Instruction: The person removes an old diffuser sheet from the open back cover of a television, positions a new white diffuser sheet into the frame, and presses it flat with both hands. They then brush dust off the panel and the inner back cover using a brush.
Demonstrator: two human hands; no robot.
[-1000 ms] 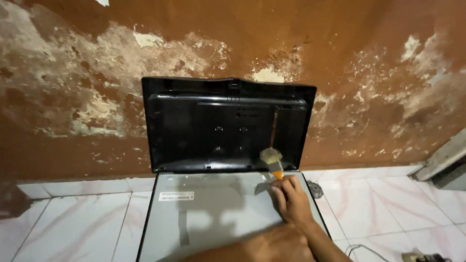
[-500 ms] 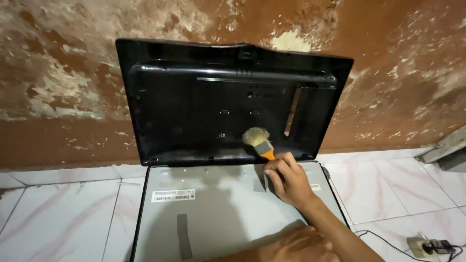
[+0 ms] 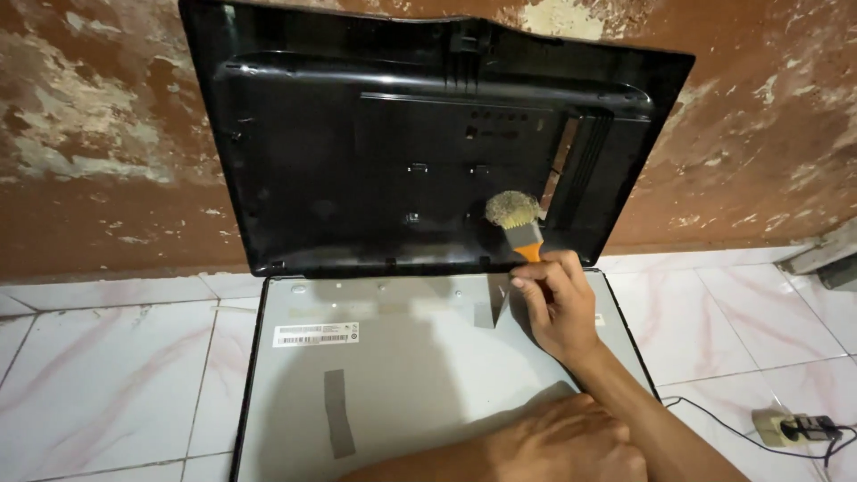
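1. down on the pale tiled floor (image 3: 107,375) lies a flat grey metal panel (image 3: 402,357), the bare back of a screen, with a thin black edge around it.
2. its surface is smooth and dull, with a white label (image 3: 316,334) near the upper left and a strip of grey tape (image 3: 336,412) lower down.
3. a black plastic back cover (image 3: 393,143) stands upright at the panel's far edge, leaning against a peeling brown wall (image 3: 98,134); its hollow inner side faces the camera, showing ribs, small slots and a long cut-out on the right.
4. the right hand (image 3: 558,303) is closed around the orange handle of a small paintbrush (image 3: 518,223), whose worn, dusty bristles touch the lower inside of the cover.
5. the brush has a grey metal band between bristles and handle.
6. the left hand (image 3: 571,442) rests on the panel's near part, knuckles up, holding nothing that can be seen; whether its fingers are curled or spread cannot be told.
7. the two hands are apart, right above left.
8. a black cable (image 3: 714,419) runs over the tiles to a plug and socket (image 3: 790,427) at the right.
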